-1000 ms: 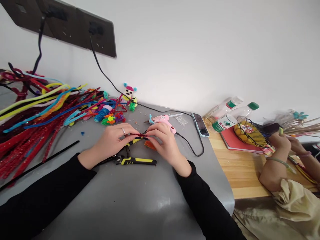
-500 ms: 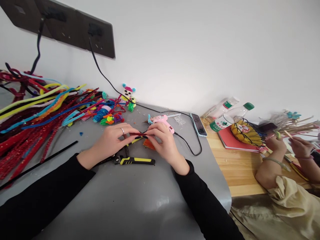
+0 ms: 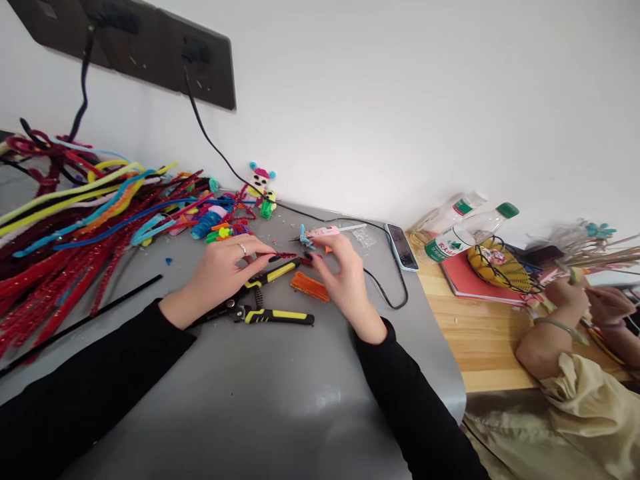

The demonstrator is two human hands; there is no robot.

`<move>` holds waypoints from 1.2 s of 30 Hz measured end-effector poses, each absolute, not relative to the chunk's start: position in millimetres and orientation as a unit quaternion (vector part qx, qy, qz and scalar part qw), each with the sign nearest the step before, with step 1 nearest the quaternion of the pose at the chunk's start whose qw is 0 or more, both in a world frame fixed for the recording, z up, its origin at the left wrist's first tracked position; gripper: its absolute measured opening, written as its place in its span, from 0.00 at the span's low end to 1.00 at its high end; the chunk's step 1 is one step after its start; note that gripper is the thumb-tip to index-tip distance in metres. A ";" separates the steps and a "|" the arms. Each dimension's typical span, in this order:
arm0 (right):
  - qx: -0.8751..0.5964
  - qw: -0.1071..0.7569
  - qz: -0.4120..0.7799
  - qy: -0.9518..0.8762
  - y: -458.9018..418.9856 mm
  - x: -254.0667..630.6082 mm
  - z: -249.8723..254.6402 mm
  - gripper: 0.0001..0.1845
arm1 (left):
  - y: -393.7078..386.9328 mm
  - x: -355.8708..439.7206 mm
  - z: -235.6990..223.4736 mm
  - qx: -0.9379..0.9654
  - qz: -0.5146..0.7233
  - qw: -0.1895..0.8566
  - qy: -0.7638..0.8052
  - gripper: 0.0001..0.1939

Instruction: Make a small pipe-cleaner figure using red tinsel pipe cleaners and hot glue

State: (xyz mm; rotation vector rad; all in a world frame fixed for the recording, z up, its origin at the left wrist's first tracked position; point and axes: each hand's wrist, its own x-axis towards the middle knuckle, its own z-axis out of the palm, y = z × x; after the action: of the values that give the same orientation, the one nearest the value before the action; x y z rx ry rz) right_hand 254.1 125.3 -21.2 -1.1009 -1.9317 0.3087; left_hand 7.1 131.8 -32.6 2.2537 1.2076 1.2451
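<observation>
Between my hands runs a short dark red pipe cleaner (image 3: 288, 255). My left hand (image 3: 225, 270), with a ring on one finger, pinches its left end between thumb and fingertips. The right end is in the pinch of my right hand (image 3: 343, 277). Beneath them, yellow-and-black wire cutters (image 3: 280, 317) lie on the grey mat with handles spread. Orange pipe cleaner pieces (image 3: 310, 287) rest beside my right thumb. Just behind my right hand is a pink glue gun (image 3: 323, 232), partly hidden by the fingers, with something light blue near its nozzle.
Many coloured pipe cleaners (image 3: 90, 227) are heaped at left, near a small pipe-cleaner figure (image 3: 260, 180). A phone (image 3: 401, 247) and a black cord (image 3: 373, 277) lie at right. Beyond stand bottles (image 3: 493, 220) and a yellow basket (image 3: 500, 270). Another person's hands (image 3: 570, 300) work at far right.
My hands have moved apart, so more of the red pipe cleaner shows between them. The orange pieces and the cutters' upper handle are less covered. The view has shifted slightly.
</observation>
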 end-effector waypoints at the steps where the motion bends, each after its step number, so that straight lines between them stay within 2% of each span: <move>1: -0.474 0.446 0.110 -0.751 127.4 258.3 -22.7 0.10 | 132.0 6.6 -32.4 0.779 0.430 0.147 0.433 0.15; 3: -0.543 0.447 0.073 -0.707 132.6 269.6 -28.2 0.12 | 133.1 5.1 -31.9 0.769 0.419 0.146 0.460 0.15; 6: -0.610 0.384 0.032 -0.693 140.1 289.3 -41.1 0.13 | 136.6 1.3 -32.6 0.761 0.392 0.143 0.497 0.14; 11: -0.620 0.312 0.032 -0.719 148.6 306.0 -56.8 0.05 | 143.0 -3.2 -36.9 0.764 0.361 0.148 0.515 0.14; 17: -0.633 0.333 0.019 -0.698 168.4 302.1 -58.2 0.05 | 144.8 -1.4 -37.8 0.770 0.348 0.150 0.514 0.14; 23: -0.612 0.361 -0.031 -0.703 169.3 293.9 -47.5 0.15 | 149.6 -3.4 -45.6 0.778 0.320 0.115 0.528 0.13; 25: -0.545 0.372 0.004 -0.751 161.5 291.4 -39.2 0.13 | 150.6 -4.7 -48.4 0.780 0.310 0.092 0.537 0.14; 29: -0.433 0.307 0.115 -0.840 149.0 288.5 -29.7 0.09 | 149.8 -6.1 -49.4 0.767 0.323 0.063 0.551 0.13; 32: -0.420 0.276 0.146 -0.852 148.0 287.0 -31.7 0.11 | 146.8 -7.6 -46.2 0.755 0.344 0.072 0.554 0.13; 36: -0.422 0.285 0.153 -0.847 151.5 284.7 -37.8 0.13 | 140.4 -13.9 -42.8 0.751 0.367 0.089 0.542 0.14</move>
State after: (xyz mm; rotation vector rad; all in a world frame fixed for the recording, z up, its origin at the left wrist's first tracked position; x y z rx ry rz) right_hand 284.7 151.5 -37.8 -1.1275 -2.2653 0.4096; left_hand -13.9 140.4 -42.8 2.2337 1.6137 1.0911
